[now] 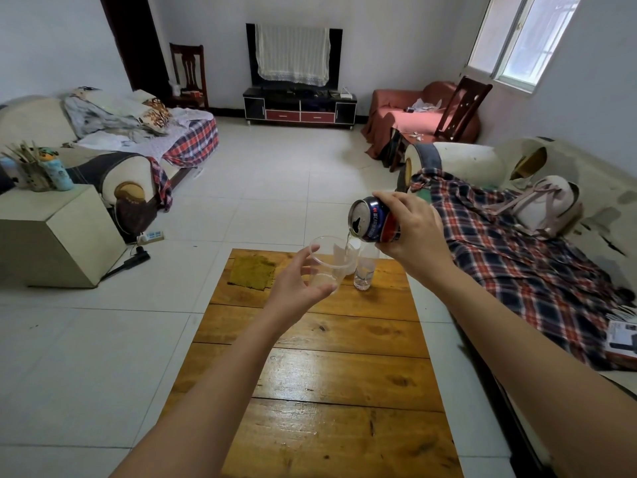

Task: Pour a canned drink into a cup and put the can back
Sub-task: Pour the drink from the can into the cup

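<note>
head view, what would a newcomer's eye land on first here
The tilted dark blue drink can, held in the right hand, sends a thin stream into the clear plastic cup. The left hand holds that cup above the long wooden plank table. A clear glass stands on the table behind.

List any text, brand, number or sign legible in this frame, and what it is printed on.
Nothing here can be quoted with confidence.
Blue can, tilted in the right hand: a white strip of characters beside a small red mark, too blurred to read.
Box at the right edge on the plaid cover: print too small to read.
Clear cup in the left hand: no print visible.
</note>
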Demonstrator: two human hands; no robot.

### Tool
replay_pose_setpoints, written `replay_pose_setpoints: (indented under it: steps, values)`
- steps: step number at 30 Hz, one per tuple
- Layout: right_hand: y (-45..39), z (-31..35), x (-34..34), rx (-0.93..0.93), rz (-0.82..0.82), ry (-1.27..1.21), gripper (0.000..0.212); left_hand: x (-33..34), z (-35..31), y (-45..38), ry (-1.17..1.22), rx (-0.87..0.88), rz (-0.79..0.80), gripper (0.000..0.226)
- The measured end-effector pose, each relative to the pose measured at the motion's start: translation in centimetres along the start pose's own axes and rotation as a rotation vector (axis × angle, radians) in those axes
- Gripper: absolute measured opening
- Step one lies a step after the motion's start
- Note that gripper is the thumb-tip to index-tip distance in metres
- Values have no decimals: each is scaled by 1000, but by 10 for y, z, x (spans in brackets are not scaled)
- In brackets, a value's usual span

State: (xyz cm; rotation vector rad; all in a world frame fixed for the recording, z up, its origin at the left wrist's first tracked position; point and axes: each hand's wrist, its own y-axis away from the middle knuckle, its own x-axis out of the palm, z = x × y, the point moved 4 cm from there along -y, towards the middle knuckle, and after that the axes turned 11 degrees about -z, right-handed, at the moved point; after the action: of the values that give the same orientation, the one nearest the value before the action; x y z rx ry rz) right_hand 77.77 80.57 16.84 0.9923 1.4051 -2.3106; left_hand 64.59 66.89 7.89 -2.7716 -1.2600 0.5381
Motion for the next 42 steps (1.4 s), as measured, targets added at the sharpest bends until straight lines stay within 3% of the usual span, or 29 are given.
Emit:
replay_pose_setpoints:
  steps: [42]
  values:
    - [-4, -1, 5, -34, 14, 11, 70, 4, 0, -3, -13, -1, -14, 73]
